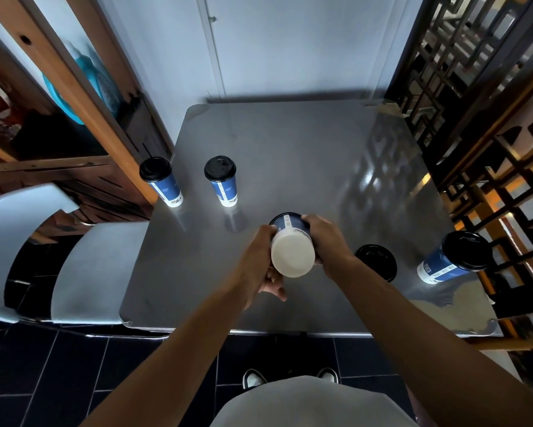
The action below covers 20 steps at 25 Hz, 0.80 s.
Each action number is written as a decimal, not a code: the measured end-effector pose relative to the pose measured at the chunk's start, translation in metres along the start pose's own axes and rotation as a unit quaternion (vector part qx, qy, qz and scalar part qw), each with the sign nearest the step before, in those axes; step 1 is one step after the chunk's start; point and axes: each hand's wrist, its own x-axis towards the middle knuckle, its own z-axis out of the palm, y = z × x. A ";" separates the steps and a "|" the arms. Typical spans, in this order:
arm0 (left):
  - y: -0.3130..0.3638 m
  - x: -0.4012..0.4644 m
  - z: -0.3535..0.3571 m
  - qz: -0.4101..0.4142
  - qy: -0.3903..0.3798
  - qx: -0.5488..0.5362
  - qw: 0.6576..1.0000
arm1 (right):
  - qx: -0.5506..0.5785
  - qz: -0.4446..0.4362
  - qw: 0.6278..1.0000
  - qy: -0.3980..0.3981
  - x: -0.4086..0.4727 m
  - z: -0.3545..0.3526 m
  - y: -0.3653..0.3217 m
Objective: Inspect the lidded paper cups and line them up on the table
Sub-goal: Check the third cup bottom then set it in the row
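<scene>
I hold one blue paper cup [292,251] upside down above the middle of the grey table [289,149], its white bottom turned toward me. My left hand [260,266] grips its left side and my right hand [323,241] grips its right side. Two blue cups with black lids stand upright at the table's left edge, one cup [160,181] at the very edge and a second cup [221,180] beside it. Another lidded cup [453,257] stands at the right edge. A further black lid [377,261] shows behind my right wrist; what is under it is hidden.
A metal chair [83,263] stands to the left of the table. Wooden shelving [58,118] rises at the back left, and a dark lattice screen [474,118] runs along the right side. A white wall closes the far edge. Dark floor tiles lie below.
</scene>
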 end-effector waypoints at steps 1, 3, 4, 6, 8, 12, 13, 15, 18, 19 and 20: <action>0.000 0.000 0.000 0.000 0.005 -0.007 1.000 | -0.003 0.008 1.000 0.001 0.001 0.000 -0.001; 0.000 0.003 0.000 0.001 0.005 -0.015 1.000 | -0.007 0.013 1.000 0.001 0.003 -0.002 -0.001; 0.000 0.004 -0.001 0.002 0.003 -0.018 1.000 | -0.009 0.014 1.000 0.003 0.003 -0.002 0.000; -0.001 0.003 -0.002 0.004 -0.001 -0.025 1.000 | -0.016 0.009 1.000 0.003 0.001 -0.002 0.000; -0.002 0.004 -0.004 0.006 -0.009 -0.036 0.999 | -0.040 -0.011 0.999 0.001 -0.001 -0.002 -0.003; -0.004 0.005 -0.014 -0.009 -0.021 -0.081 0.996 | -0.104 -0.066 0.992 0.022 -0.005 0.003 -0.010; -0.004 0.006 -0.016 -0.010 -0.022 -0.082 0.996 | -0.098 -0.067 0.992 0.031 -0.006 0.004 -0.010; -0.004 0.007 -0.020 -0.007 -0.029 -0.072 0.997 | -0.087 -0.073 0.993 0.042 -0.006 0.007 -0.011; 0.000 0.012 -0.027 -0.005 -0.047 -0.114 0.992 | -0.077 -0.094 0.992 0.035 -0.007 0.015 -0.013; -0.002 0.019 -0.031 0.012 -0.055 -0.139 0.989 | -0.057 -0.094 0.994 0.015 -0.008 0.018 -0.013; -0.005 0.026 -0.036 0.038 -0.065 -0.143 0.987 | -0.030 -0.086 0.996 -0.018 -0.009 0.022 -0.010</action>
